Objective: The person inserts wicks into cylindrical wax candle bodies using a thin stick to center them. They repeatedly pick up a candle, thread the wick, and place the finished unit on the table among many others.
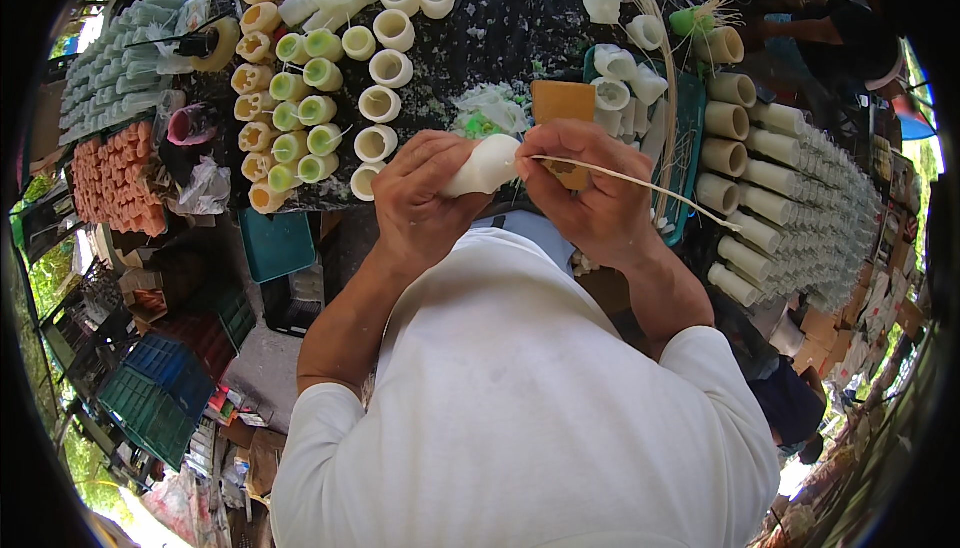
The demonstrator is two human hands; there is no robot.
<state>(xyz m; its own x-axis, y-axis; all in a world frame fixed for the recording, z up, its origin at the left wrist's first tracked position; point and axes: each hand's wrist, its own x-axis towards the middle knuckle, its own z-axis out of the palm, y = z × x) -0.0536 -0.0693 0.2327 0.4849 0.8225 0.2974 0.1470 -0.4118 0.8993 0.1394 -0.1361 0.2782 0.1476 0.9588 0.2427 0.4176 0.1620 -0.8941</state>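
Gripping a smooth white piece [485, 166], tilted, in the curled fingers of the left hand [425, 188], at the middle of the near edge of the tabletop [490, 38]. Pinching a thin pale cord [690, 202] between the fingers of the right hand [590, 178], close by the white piece's right end; unable to tell any join there. Working near white-and-green scraps [495, 103] and a tan block [562, 101], with rows of yellowish cups [255, 78], green cups [322, 74] and pale cups [380, 103] toward the left edge, plus a green tray [690, 148] toward the right edge.
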